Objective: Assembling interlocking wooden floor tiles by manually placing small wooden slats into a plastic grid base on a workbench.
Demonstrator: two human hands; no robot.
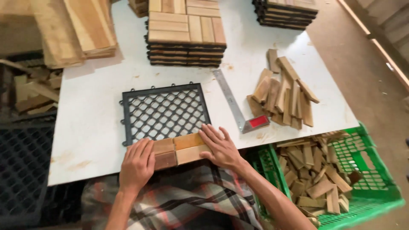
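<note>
The work looks barely begun, as I judge it. The black square plastic lattice base [164,113] lies flat near the front edge of the white table [89,127], and only its front strip is covered: four short wooden slats [181,150] sit there in two rows, the rest of the mesh still bare. So most of the grid is left to fill.

Going from the left: a loose heap of pale wooden boards [76,30] overhangs the table's far left corner. The left hand [137,164] lies flat, fingers stretched out and together, pressing on the left ends of the slats, gripping nothing. The slats differ in colour: the two on the left are a darker reddish brown, the two on the right a lighter honey yellow. They lie close side by side, ends meeting at the middle. The right hand [221,149] is likewise open, fingers spread over the right ends, pushing down rather than holding.

Behind the base, at the far edge, stands a stack of finished wooden deck tiles on black bases [186,34], with a second such stack [286,12] farther right. A steel try square with a red handle [238,106] lies slantwise just right of the base. Beyond it, towards the right edge, is a loose pile of short pale wooden slats [283,96]. Off the table's front right corner, a green plastic crate [370,170] holds more wooden offcuts.
</note>
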